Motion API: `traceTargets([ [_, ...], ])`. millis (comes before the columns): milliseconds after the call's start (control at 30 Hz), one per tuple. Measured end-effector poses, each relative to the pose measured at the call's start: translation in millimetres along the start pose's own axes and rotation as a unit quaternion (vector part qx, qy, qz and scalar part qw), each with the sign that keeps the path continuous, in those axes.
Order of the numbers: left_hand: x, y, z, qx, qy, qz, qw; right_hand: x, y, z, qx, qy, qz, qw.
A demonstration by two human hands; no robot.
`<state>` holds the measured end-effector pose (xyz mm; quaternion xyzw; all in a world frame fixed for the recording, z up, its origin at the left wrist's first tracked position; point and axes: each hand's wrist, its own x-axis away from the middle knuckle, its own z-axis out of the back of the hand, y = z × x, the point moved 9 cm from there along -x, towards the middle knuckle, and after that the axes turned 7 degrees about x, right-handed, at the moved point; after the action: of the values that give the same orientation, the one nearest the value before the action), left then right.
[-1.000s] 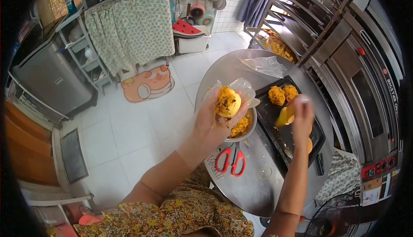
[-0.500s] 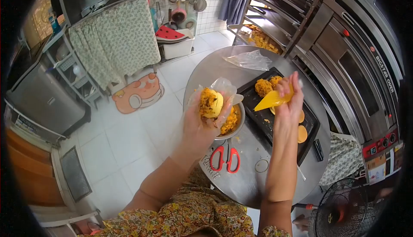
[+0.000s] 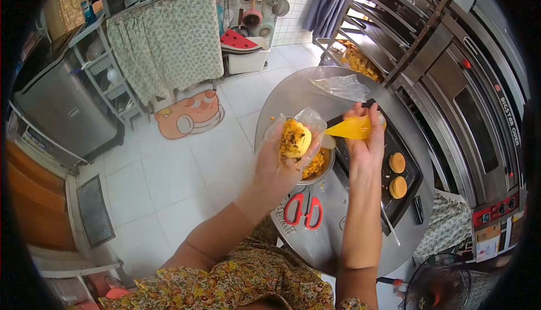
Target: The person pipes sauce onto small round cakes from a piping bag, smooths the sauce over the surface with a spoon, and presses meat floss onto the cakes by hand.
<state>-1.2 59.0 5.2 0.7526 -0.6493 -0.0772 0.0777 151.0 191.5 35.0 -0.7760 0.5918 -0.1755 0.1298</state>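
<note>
My left hand (image 3: pixel 269 161), with clear thin plastic around its fingers, is closed round a small round bun (image 3: pixel 295 137). The bun is pale yellow with orange crumbly shreds stuck to its side. In my right hand (image 3: pixel 369 144) is a piping bag (image 3: pixel 348 128) of yellow filling, its tip pointing left, close to the bun and plastic. Under my left hand stands a metal bowl (image 3: pixel 332 166) with orange shreds (image 3: pixel 316 163), partly hidden. Two plain buns (image 3: pixel 397 162) lie on a black baking tray (image 3: pixel 407 208); my right hand and the bag cover the tray's far part.
Red-handled scissors (image 3: pixel 293 209) lie on the round steel table (image 3: pixel 332 253) near me. A crumpled plastic bag (image 3: pixel 344 86) is at its far edge. A thin metal stick (image 3: pixel 390 224) crosses the tray's near edge. The oven (image 3: pixel 479 113) and a fan (image 3: pixel 437 287) stand right.
My right hand has brought the piping bag leftward from over the tray, its tip now near the bun. My left hand still holds the bun. The whole view has shifted slightly.
</note>
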Motion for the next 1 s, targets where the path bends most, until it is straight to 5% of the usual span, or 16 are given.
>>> traceTargets([
  [67,1,-4,-2,0.094,0.017,0.036,0.995,1,-14,-11,0.057,-0.020,0.071,0.996],
  [133,3,-4,-3,0.101,0.030,0.039,0.994,38,-9,-46,0.087,0.085,0.167,0.979],
  [167,2,-5,-4,0.105,0.031,0.039,0.993,36,-3,-49,0.124,0.041,0.146,0.981],
  [300,8,12,-20,-0.282,-0.033,-0.133,0.950,47,11,-71,0.272,-0.061,0.154,0.948],
  [400,11,15,-29,-0.351,-0.041,-0.152,0.923,71,20,-103,0.327,-0.070,0.195,0.922],
  [633,-2,4,-19,-0.141,-0.080,-0.123,0.979,79,23,-114,0.335,-0.069,0.274,0.899],
  [833,19,20,-47,-0.468,-0.047,-0.174,0.865,94,24,-124,0.402,-0.107,0.300,0.858],
  [900,15,15,-41,-0.400,-0.075,-0.153,0.901,93,26,-125,0.413,-0.115,0.292,0.855],
  [1000,-4,-3,-8,-0.103,-0.111,-0.079,0.985,91,24,-126,0.443,-0.117,0.284,0.842],
])
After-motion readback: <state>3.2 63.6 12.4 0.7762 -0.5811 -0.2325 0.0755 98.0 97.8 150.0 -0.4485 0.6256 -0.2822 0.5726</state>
